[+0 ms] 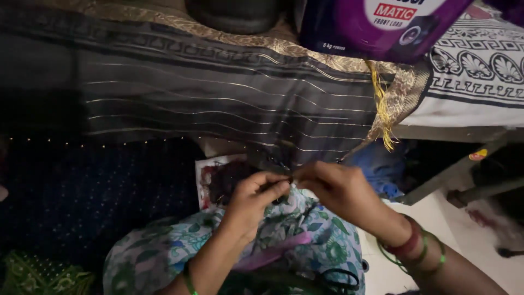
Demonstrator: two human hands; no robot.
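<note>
Between the fingertips of both hands, a small dark piece [289, 179].

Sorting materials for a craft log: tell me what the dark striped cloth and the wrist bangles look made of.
Dark striped cloth: seemingly thin woven fabric, soft sheen, metallic-looking gold lines, yellow tassels at its edge. Bangles on the right wrist: rigid, glossy rings in green and red, possibly glass or plastic; the look cannot settle which.
</note>
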